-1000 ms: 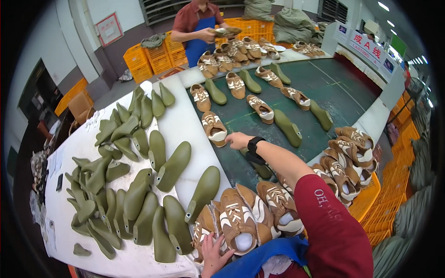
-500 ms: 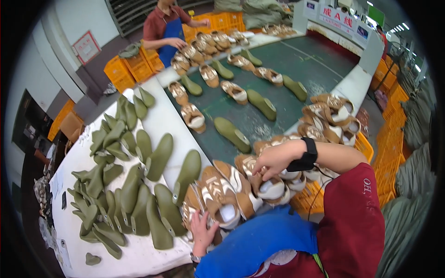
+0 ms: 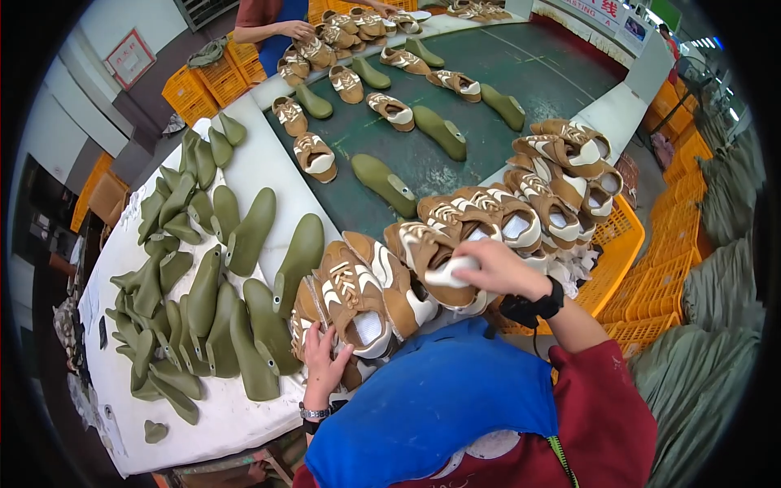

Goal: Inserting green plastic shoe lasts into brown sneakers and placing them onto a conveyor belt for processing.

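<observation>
Sneaker heel now sits pinched in the right grip, back from the green table ahead; left grip spreads against another sneaker.

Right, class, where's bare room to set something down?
Widest: the green surface between its rightmost last and the white right ledge. Narrower: the white strip between that surface and the heaped lasts. Crowded: the left table under those, and the near side, packed with shoes.
</observation>
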{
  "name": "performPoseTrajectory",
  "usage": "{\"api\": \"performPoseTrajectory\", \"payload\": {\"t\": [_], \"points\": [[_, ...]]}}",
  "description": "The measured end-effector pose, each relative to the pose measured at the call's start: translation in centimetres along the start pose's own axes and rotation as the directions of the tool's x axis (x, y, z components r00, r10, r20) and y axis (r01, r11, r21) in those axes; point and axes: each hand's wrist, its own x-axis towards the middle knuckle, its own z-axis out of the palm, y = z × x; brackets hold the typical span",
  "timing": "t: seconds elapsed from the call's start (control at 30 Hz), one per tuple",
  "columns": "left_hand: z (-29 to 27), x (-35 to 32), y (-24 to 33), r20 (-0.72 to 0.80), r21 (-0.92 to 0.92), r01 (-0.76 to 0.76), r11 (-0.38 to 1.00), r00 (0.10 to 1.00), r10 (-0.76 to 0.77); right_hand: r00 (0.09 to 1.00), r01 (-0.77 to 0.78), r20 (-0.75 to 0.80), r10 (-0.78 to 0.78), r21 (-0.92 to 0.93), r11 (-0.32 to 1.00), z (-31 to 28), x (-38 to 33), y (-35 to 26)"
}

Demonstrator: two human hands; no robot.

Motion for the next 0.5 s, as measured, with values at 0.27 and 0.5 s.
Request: {"api": "performPoseTrajectory", "payload": {"t": [0.27, 0.5], "points": [[-4.3, 1.1, 3.6, 0.009, -0.143, 0.189, 0.971, 0.982, -0.19, 0.992, 0.101, -0.123, -0.008, 0.851, -0.515, -0.4, -0.5, 5.0], [-8.4, 4.6, 8.5, -0.275, -0.598, -0.081, 0.797, 0.955, -0.109, 0.98, -0.19, 0.109, -0.169, 0.773, -0.605, 2.9, 0.0, 1.5]]}}
